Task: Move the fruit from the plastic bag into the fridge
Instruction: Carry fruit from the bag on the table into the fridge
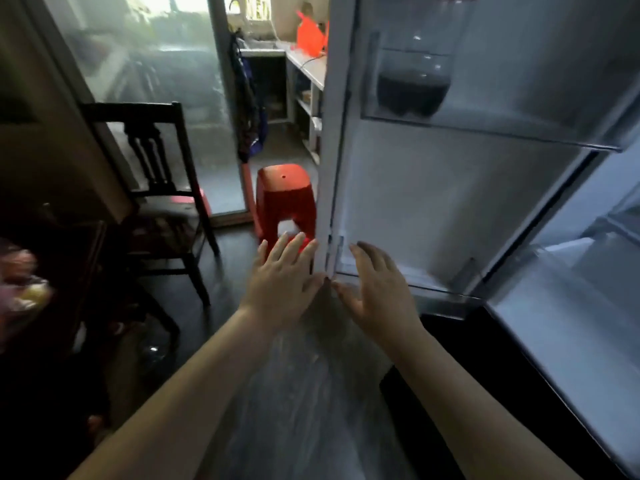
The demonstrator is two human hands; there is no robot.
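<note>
Fruit [34, 293] in plastic bag [15, 271]: blurred, well left of the open fridge door [398, 202]; probably limp, slippery and bruisable, so lift by the neck and support beneath; left hand [284, 278] and right hand [377, 289] flank the door's lower edge, fingers spread, empty.

No legible text anywhere.

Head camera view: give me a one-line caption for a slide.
Left hand and right hand, both open, at the edge of the open fridge door; a bottle in its shelf, a red stool behind.
</note>
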